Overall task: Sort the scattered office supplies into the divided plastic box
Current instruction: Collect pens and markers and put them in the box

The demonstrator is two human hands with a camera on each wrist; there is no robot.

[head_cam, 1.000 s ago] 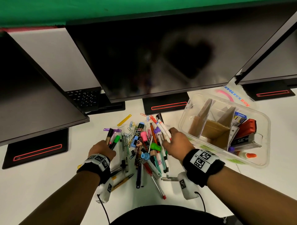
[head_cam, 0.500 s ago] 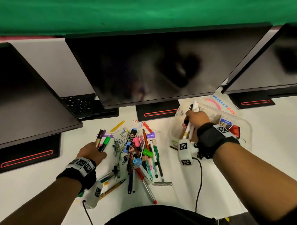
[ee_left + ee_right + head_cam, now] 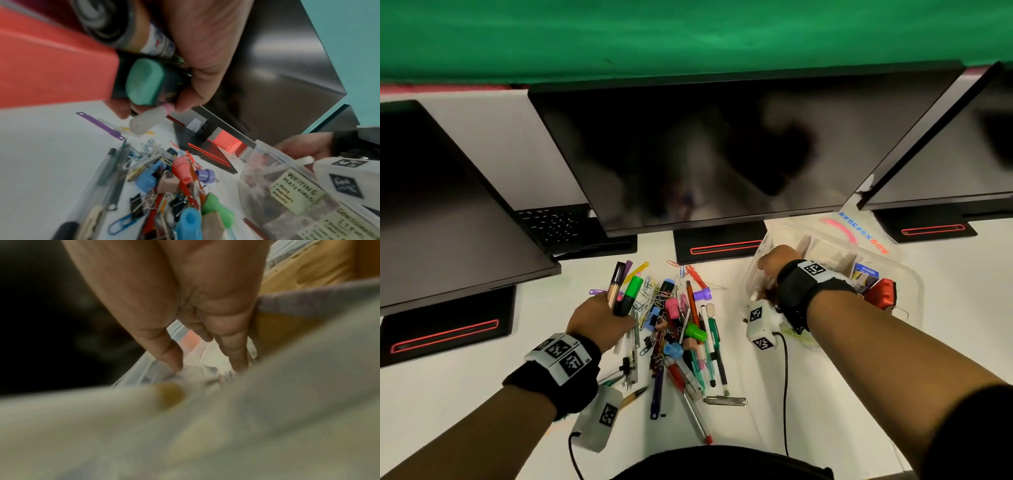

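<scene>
My left hand (image 3: pixel 619 313) grips a bundle of markers (image 3: pixel 631 294) above the left edge of the supply pile (image 3: pixel 681 329); a green highlighter and a tan pen stick out of it. In the left wrist view the left hand (image 3: pixel 180 91) is curled round the green-capped marker (image 3: pixel 144 81). My right hand (image 3: pixel 767 265) reaches down into the left compartment of the clear divided box (image 3: pixel 914 284). In the right wrist view the right hand (image 3: pixel 205 356) has straight, spread fingers (image 3: pixel 164 345) with nothing between them. Blurred whitish pens (image 3: pixel 185 426) lie just below the wrist.
Three dark monitors (image 3: pixel 705 154) overhang the desk's back, their stands (image 3: pixel 719 246) close behind the pile and box. A keyboard (image 3: pixel 551 226) sits at back left. A red stapler (image 3: pixel 881 291) lies in the box's right part. A label (image 3: pixel 296 191) reads "Writing materials".
The right hand carried white pens from the pile to the box, lowered into the left compartment and let them go. The left hand lifted its markers off the desk.
</scene>
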